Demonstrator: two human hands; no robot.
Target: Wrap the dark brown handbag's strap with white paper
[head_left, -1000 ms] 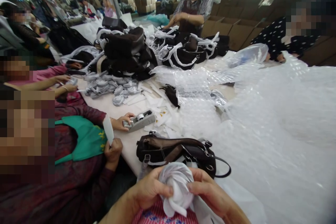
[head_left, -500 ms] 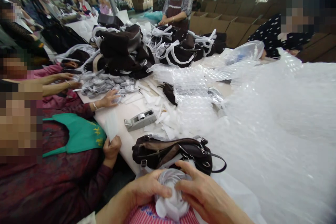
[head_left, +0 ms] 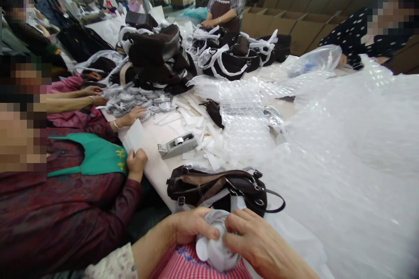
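A coiled roll of pale grey-white wrapped strap (head_left: pixel 218 244) is held low in front of me. My left hand (head_left: pixel 193 226) grips its left side, thumb pressed on top. On the right side, my right hand (head_left: pixel 244 233) has its fingers bent and closed on the coil. Just beyond lies a dark brown handbag (head_left: pixel 216 187), its top open and a thin black strap looping off to the right. White paper shows at its near side. A grey tape dispenser (head_left: pixel 177 145) stands on the table (head_left: pixel 152 161) behind the bag.
Bubble wrap and white sheeting (head_left: pixel 343 148) cover the right side. Dark bags (head_left: pixel 157 56) are heaped at the back, with grey coils (head_left: pixel 134 98) before them. At left a person in a green apron (head_left: pixel 101 157) holds white paper (head_left: pixel 135 136). Other people stand around the table.
My right hand's fingers have drawn in closer on the coil, with the index finger now bent. The neighbour's hand with the white paper has shifted slightly. The view has moved a little.
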